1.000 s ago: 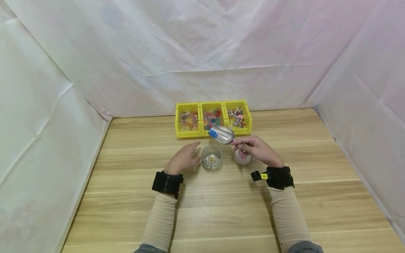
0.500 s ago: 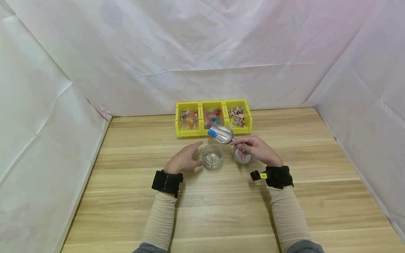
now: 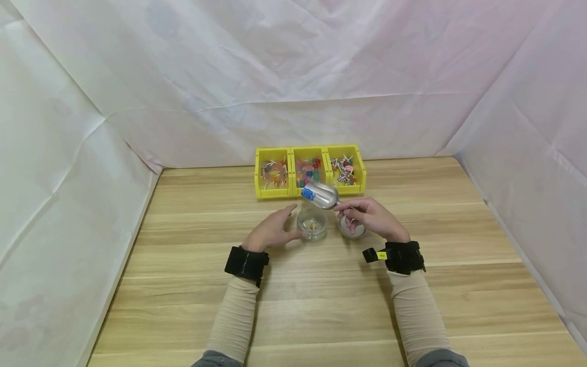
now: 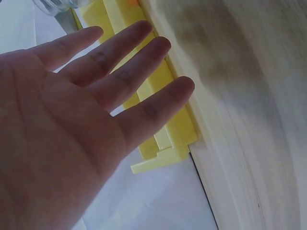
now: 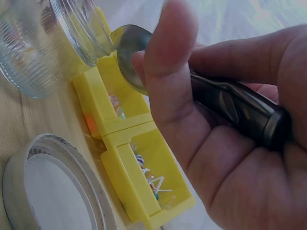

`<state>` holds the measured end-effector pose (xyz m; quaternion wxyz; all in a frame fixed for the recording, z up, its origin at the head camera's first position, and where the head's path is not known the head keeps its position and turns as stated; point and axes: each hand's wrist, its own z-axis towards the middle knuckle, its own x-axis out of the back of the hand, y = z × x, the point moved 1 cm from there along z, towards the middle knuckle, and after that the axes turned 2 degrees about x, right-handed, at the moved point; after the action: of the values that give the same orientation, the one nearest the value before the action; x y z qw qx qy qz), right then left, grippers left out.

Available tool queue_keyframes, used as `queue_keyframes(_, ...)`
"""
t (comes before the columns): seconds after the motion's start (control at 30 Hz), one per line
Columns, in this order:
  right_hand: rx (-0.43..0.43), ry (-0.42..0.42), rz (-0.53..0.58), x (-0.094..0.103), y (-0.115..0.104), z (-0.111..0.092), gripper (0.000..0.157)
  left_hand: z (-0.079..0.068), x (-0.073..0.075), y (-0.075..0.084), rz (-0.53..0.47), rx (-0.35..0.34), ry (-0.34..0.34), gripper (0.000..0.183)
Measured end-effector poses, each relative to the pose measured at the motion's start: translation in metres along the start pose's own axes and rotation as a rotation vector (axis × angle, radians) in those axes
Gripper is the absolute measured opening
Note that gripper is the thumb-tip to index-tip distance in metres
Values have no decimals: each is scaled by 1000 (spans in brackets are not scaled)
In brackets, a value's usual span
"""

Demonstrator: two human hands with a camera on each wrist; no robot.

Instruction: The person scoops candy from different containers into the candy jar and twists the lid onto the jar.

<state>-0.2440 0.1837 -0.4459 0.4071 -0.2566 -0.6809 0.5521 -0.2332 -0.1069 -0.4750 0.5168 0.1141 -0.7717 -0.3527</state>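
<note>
My right hand (image 3: 377, 219) holds a metal scoop (image 3: 323, 195) by its dark handle (image 5: 240, 108). A shiny blue piece (image 3: 308, 194) lies at the scoop's front lip, over the near edge of the middle bin. Just below the scoop stands an uncapped glass jar (image 3: 312, 232), with something small and yellowish at its bottom. My left hand (image 3: 272, 230) is at the jar's left side, thumb tip close to the glass. In the left wrist view its fingers (image 4: 151, 110) are straight and spread. A round lid (image 5: 57, 196) lies on the table below my right hand.
Three joined yellow bins (image 3: 293, 194) stand behind the jar, by the white cloth backdrop (image 3: 293, 127). Small colourful candies fill them, some on white sticks (image 3: 344, 168). White cloth sides border the wooden table (image 3: 321, 306) left and right.
My left hand has moved right, towards the jar. The jar has shifted slightly right and back. My right hand and the scoop have hardly moved.
</note>
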Motion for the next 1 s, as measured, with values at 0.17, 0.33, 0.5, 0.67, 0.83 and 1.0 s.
queue_keyframes(0.17,-7,6,-13,1,0,-1,29,2,-2,1,-22,-33,-1,88)
queue_keyframes(0.33,-2,13,-32,3,0,-2,28,6,-7,1,-31,-55,2,90)
queue_keyframes(0.5,18,3,-28,6,0,-4,28,8,-10,3,-50,-68,12,93)
queue_keyframes(0.67,4,4,-38,9,-2,-7,31,13,-14,5,-105,-142,21,93)
queue_keyframes(0.83,6,3,-42,11,-3,-10,28,15,-17,7,-119,-161,17,93)
queue_keyframes(1.0,5,-5,-35,11,-4,-12,27,16,-20,8,-105,-134,21,96)
